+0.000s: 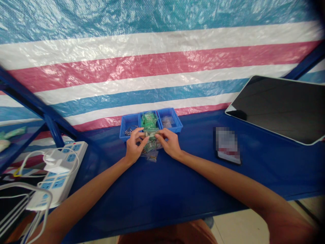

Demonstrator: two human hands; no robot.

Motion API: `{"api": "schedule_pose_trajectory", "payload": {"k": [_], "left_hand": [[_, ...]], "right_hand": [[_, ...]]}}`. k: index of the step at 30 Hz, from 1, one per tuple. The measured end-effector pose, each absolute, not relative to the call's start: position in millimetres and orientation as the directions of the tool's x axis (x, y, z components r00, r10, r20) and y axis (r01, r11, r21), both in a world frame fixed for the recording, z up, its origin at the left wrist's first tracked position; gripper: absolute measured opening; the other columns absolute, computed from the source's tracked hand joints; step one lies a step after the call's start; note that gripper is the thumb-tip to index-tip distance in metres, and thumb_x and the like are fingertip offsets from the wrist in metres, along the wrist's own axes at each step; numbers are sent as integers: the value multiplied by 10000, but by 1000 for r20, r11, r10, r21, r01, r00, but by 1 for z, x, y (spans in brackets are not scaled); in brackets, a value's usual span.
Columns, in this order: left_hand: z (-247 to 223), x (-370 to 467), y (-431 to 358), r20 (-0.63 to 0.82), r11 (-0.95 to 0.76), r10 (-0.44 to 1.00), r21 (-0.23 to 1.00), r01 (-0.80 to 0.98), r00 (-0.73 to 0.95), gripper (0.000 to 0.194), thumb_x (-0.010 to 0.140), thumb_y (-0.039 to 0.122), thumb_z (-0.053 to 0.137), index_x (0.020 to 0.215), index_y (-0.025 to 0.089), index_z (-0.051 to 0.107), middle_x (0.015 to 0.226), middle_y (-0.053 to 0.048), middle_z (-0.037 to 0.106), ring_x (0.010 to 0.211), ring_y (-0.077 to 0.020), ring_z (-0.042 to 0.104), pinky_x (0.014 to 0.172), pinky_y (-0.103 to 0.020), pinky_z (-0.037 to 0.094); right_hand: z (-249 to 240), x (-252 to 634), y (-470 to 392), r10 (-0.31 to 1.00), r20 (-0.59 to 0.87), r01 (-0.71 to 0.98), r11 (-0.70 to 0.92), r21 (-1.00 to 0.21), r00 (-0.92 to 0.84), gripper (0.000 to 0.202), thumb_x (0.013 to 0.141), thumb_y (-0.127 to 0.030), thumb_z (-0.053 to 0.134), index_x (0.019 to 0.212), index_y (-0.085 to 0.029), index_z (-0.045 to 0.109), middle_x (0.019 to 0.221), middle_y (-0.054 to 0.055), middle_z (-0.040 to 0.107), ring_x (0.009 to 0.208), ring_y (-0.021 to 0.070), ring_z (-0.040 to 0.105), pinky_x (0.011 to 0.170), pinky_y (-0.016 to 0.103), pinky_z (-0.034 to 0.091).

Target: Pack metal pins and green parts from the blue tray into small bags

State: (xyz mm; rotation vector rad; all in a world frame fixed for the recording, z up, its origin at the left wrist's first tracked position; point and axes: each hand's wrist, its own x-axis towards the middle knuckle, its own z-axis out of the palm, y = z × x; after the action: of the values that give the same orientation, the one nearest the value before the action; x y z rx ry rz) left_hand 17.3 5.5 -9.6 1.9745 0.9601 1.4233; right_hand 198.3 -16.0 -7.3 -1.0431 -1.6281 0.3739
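Both hands meet in front of three blue bins. Between the fingertips of my left hand (135, 145) and my right hand (169, 143) is a small clear plastic bag (151, 134), pinched at both ends. Under and in front of it lie several small clear bags (152, 156) with little metal parts. The left bin (122, 130) has dark screw-like pieces in it. Green bags (149, 119) fill the middle bin, partly hidden by my hands. Clear bags (167, 122) lie in the right bin (179, 128).
A white power strip (76, 159) with plugs and white cables stands at the left. To the right lie a phone (228, 145) with a blurred screen and a large dark-screened panel (279, 108). Striped sheeting (152, 74) hangs behind the blue table (157, 196).
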Motion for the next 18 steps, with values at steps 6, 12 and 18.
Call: {"api": "schedule_pose_trajectory", "payload": {"k": [6,12,18], "left_hand": [[-5,20,4,616,-634,772,734,243,154,450,844,278,600,1253,195,434,1058,-85,619,811,-123,634,625,-215,543],[5,20,2,668,-687,722,664,294,180,329,872,247,550,1192,190,506,1282,-132,480,1048,-191,576,784,-320,553],[7,17,3,720,-722,666,558,408,194,156,878,241,535,995,177,614,1137,-100,557,1035,-198,563,863,-361,506]], "right_hand": [[-10,197,-16,845,533,381,480,-790,40,283,901,-414,498,782,-186,615,622,1,595,544,137,542,587,265,447],[-7,199,-8,883,459,346,402,-848,99,278,925,-405,448,870,-192,619,597,0,626,498,146,583,578,270,469],[13,213,11,836,547,599,411,-687,55,237,912,-317,469,839,-178,646,728,34,657,649,166,596,632,264,438]]}}
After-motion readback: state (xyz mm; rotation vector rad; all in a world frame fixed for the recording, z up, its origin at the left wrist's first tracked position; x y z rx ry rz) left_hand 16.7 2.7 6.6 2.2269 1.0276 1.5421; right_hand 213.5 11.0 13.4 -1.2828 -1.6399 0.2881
